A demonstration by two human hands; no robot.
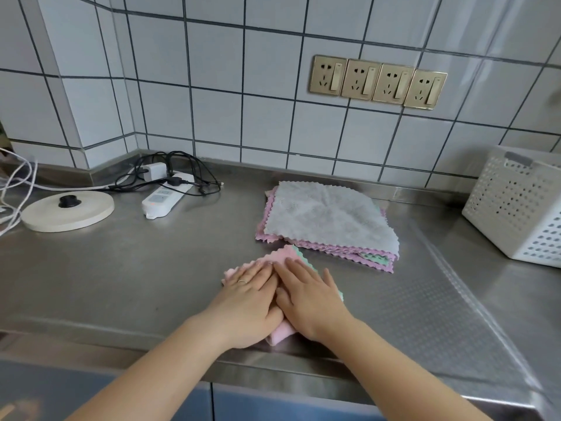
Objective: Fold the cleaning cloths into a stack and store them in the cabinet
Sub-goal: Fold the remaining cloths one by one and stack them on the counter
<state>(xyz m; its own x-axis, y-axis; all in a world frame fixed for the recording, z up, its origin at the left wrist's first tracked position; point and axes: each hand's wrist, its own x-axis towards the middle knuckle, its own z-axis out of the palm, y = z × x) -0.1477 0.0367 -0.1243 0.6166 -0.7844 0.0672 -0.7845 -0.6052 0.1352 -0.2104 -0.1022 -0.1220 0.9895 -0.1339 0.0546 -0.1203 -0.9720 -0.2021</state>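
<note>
Just beyond my fingertips and to the right I see the pile of unfolded cloths, a grey one on top with pink and mint layers beneath, all with zigzag edges and a fuzzy nap; its near corner almost meets the cloth under my palms. Farther right stands a white perforated plastic basket, well apart from my hands. Far to the left of them lies a round cream disc with a black knob, and beside it a white power strip tangled with black cables and a white charger. On the tiled wall ahead sit four brass-coloured sockets.

My left hand and right hand lie side by side, touching, fingers straight, pressing flat on a folded pink cloth with a mint edge showing at the right. It lies near the front edge of the brushed steel counter, whose surface right of my hands carries a fine dotted embossing.
</note>
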